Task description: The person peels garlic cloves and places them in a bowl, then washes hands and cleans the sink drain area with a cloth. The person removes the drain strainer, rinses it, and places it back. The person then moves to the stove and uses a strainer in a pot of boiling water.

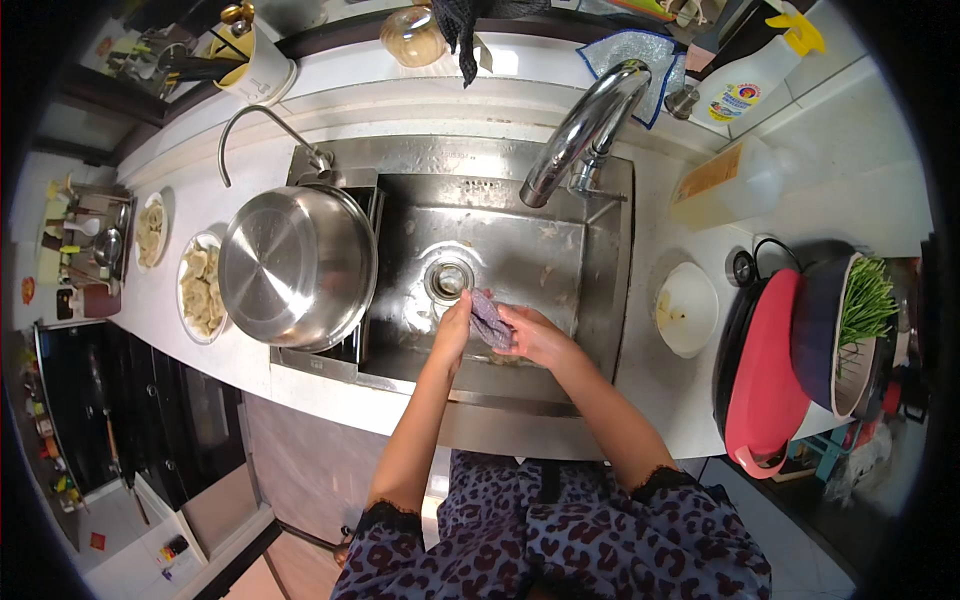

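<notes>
A bunched purple-grey cloth (491, 321) is held between my two hands above the stainless steel sink (517, 240). My left hand (453, 324) grips its left end, with the thumb along it. At its right side, the fingers of my right hand (534, 334) close on the cloth. Just beyond my fingertips lies the round sink drain (449, 280). The chrome faucet (577, 135) arches over the basin's far right, and no stream of water shows beneath it. Small wet scraps cling to the basin floor.
An upturned steel pot (289, 270) covers the sink's left part, beside a thin curved tap (251, 124). Plates of dumplings (201, 289) stand farther left. On the right are a white bowl (686, 309), a plastic bottle (724, 184), a red oval lid (769, 367) and a colander of chopped greens (862, 300).
</notes>
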Demonstrator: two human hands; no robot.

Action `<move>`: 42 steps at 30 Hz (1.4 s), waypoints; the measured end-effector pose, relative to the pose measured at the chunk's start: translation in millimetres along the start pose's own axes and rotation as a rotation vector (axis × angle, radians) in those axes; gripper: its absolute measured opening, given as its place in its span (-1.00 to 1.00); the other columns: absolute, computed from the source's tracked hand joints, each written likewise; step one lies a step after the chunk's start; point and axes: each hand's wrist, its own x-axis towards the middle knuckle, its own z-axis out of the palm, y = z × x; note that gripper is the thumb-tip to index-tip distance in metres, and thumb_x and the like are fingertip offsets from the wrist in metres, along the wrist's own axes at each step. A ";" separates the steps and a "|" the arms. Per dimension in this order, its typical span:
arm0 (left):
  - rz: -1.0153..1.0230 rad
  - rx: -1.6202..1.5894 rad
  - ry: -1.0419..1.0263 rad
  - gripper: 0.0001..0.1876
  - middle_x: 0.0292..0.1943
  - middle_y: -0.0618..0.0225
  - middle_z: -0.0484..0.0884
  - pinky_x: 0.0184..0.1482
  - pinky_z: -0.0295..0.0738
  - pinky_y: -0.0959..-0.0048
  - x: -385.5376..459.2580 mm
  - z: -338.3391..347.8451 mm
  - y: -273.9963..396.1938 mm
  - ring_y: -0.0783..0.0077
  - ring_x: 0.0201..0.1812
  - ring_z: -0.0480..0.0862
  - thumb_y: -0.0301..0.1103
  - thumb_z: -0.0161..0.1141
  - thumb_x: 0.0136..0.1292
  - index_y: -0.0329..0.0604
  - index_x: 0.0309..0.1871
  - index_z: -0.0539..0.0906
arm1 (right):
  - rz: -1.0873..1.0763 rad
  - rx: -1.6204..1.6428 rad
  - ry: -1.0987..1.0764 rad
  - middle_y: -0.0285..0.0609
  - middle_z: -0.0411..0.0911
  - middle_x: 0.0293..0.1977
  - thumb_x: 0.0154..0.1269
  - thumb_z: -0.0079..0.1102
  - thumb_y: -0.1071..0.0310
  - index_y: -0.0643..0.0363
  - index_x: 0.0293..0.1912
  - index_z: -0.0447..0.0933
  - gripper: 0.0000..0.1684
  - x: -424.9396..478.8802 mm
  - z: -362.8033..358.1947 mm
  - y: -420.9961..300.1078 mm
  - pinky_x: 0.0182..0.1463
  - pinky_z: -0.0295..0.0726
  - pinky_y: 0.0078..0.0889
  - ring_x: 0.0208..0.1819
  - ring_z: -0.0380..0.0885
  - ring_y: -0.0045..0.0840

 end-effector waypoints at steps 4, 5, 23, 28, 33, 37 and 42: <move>-0.113 0.033 0.084 -0.42 -0.07 0.15 0.57 0.06 0.32 0.45 11.7 -0.9 -21.1 0.37 -0.06 0.52 0.05 -0.20 0.38 -0.41 -0.03 0.53 | -0.205 -0.307 0.097 -0.31 0.47 -0.11 0.18 0.22 0.13 0.19 0.06 0.36 -0.47 -1.2 2.7 3.6 -0.15 0.51 -0.52 -0.13 0.47 -0.65; -0.108 0.050 0.095 -0.41 -0.07 0.15 0.57 0.06 0.32 0.46 13.8 1.2 -21.1 0.38 -0.06 0.51 0.06 -0.21 0.38 -0.41 -0.03 0.53 | -0.242 -0.341 0.129 -0.32 0.48 -0.13 0.17 0.23 0.15 0.20 0.04 0.38 -0.49 6.0 -5.3 6.8 -0.17 0.50 -0.54 -0.13 0.46 -0.67; -0.103 0.013 -0.085 -0.68 -0.26 0.27 0.61 -0.14 0.42 0.60 -11.9 -50.2 -7.8 0.53 -0.24 0.58 -0.25 -0.15 0.40 -0.32 -0.12 0.54 | -0.522 -1.857 0.987 -0.01 0.43 -0.35 0.08 0.04 0.41 0.16 -0.37 0.48 -0.91 115.8 -136.9 32.8 -0.30 0.51 -0.17 -0.29 0.47 -0.16; -0.065 -0.025 -0.070 -0.70 -0.29 0.27 0.61 -0.16 0.42 0.61 -19.1 -55.1 2.1 0.54 -0.26 0.57 -0.27 -0.13 0.39 -0.32 -0.14 0.55 | -0.639 -2.268 1.186 -0.18 0.36 -0.36 -0.12 0.08 0.40 0.14 -0.47 0.47 -0.90 46.1 -45.5 -34.4 -0.39 0.45 -0.42 -0.26 0.38 -0.38; -0.067 -0.032 -0.148 -0.71 -0.28 0.27 0.60 -0.15 0.42 0.61 -17.0 -40.1 -6.0 0.55 -0.28 0.56 -0.28 -0.12 0.39 -0.31 -0.15 0.55 | -0.052 -2.181 1.304 -0.10 0.42 -0.24 -0.03 0.08 0.42 0.28 -0.27 0.56 -0.74 55.9 -121.7 10.9 -0.28 0.60 -0.34 -0.19 0.45 -0.30; -0.104 -0.023 -0.113 -0.71 -0.28 0.26 0.60 -0.12 0.42 0.59 -19.2 -47.4 -3.7 0.53 -0.27 0.56 -0.29 -0.11 0.38 -0.32 -0.15 0.54 | -0.446 -1.645 1.180 0.01 0.41 -0.29 0.02 -0.01 0.51 0.27 -0.21 0.54 -0.72 89.7 -138.1 45.7 -0.23 0.50 -0.20 -0.26 0.43 -0.15; -0.102 -0.018 -0.093 -0.70 -0.27 0.25 0.60 -0.10 0.43 0.55 -8.1 -49.4 -17.1 0.50 -0.24 0.57 -0.27 -0.12 0.38 -0.32 -0.14 0.55 | -0.854 -1.522 1.357 -0.10 0.43 -0.29 -0.08 0.03 0.55 0.15 -0.15 0.56 -0.60 101.3 -126.7 -57.2 -0.15 0.41 -0.30 -0.20 0.38 -0.22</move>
